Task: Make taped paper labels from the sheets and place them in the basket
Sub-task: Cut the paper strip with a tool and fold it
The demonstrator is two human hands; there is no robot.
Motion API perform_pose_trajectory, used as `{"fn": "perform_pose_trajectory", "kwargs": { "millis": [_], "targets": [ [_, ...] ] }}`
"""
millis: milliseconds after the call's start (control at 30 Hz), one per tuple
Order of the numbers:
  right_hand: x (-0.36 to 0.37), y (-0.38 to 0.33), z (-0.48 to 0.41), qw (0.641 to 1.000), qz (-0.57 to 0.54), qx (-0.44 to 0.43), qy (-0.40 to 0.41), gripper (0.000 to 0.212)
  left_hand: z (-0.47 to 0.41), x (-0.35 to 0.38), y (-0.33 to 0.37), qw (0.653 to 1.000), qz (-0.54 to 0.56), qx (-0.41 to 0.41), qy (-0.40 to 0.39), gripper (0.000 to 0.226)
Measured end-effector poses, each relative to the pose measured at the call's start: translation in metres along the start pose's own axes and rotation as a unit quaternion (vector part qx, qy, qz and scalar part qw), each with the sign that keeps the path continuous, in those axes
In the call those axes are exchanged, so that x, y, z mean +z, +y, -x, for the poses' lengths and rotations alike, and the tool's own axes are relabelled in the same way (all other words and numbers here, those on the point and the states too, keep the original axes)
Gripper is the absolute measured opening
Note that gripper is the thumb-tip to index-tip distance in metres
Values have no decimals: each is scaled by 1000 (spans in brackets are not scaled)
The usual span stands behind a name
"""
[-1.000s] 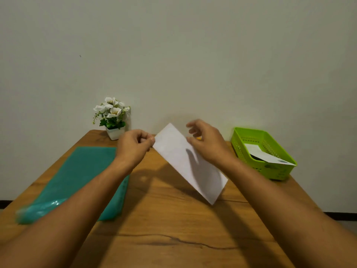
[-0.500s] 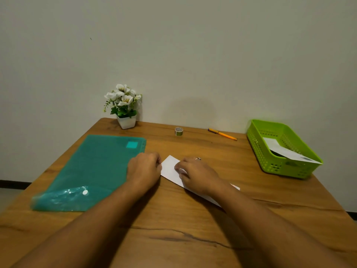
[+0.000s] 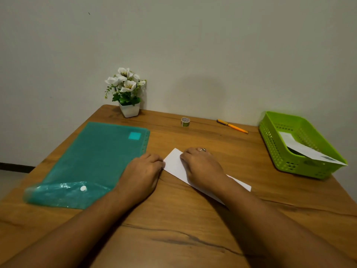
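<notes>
From the head camera, a white paper sheet (image 3: 174,165) lies flat and slantwise on the wooden table (image 3: 193,219), near its middle. The right hand (image 3: 202,167) rests palm down on the sheet, fingers loosely bent and pressing it. The left hand (image 3: 142,172) sits at the sheet's left edge with fingers curled under; whether they pinch the paper cannot be told. A green folder (image 3: 96,157) lies left, a tape roll (image 3: 185,121) and pen (image 3: 231,126) farther back, and a green basket (image 3: 270,140) holding a paper label (image 3: 307,151) at right.
</notes>
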State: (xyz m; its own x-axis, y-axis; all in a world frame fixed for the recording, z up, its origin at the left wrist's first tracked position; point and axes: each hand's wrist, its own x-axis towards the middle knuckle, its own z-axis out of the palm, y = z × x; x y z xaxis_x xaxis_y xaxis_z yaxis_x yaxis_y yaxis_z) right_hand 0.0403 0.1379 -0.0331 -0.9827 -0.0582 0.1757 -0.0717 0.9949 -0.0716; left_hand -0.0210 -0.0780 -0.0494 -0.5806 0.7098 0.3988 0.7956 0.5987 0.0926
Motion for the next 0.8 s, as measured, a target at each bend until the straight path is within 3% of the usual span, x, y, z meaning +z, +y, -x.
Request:
{"fn": "perform_pose_trajectory", "kwargs": {
  "millis": [200,567,800],
  "targets": [
    [8,-29,-4,995,-22,-94,-5,39,2,2,2,1000,24,-6,18,29],
    [8,-5,-26,999,14,-44,7,39,2,2,0,999,38,-14,16,28],
    [-1,-21,-25,995,20,-101,-14,30,1,-2,2,999,27,-17,10,24]
  ]
}}
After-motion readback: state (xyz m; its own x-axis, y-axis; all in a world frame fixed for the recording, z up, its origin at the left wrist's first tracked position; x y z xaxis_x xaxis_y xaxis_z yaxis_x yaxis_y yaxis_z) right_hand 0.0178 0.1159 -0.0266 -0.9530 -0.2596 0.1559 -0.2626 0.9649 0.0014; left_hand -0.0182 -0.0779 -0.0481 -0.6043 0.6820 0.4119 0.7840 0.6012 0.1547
